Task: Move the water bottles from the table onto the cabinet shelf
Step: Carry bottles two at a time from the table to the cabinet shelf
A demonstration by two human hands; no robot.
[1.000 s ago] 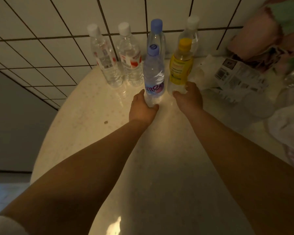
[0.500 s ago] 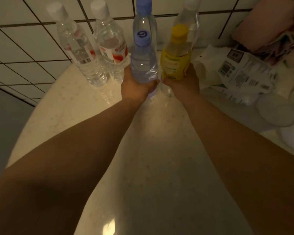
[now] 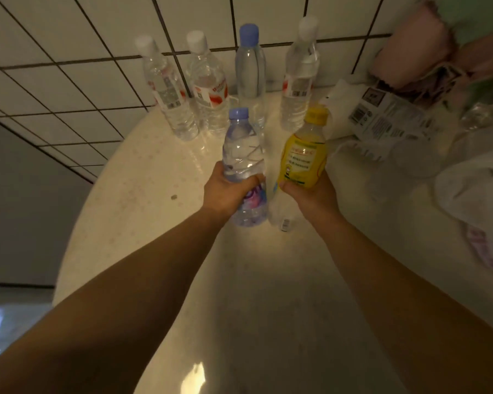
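Observation:
My left hand (image 3: 228,191) grips a clear bottle with a blue cap (image 3: 241,149) around its middle, lifted off the round cream table (image 3: 143,200). A yellow-labelled bottle with a yellow cap (image 3: 303,155) is held in my right hand (image 3: 310,194), also raised above the tabletop. Several more bottles stand at the table's far edge against the tiled wall: two clear ones with white caps and red labels (image 3: 165,92) (image 3: 208,86), a blue-capped one (image 3: 249,72), and a white-capped one (image 3: 298,78). No cabinet shelf is in view.
White plastic bags and printed packaging (image 3: 382,115) lie on the table's right side, with pink fabric (image 3: 410,44) behind them and white cloth (image 3: 473,194) at the right edge. A tiled wall (image 3: 69,52) backs the table. The floor (image 3: 12,223) lies to the left.
Both hands closed around the front bottles, then lifted them off the table and drew them toward me, away from the back row.

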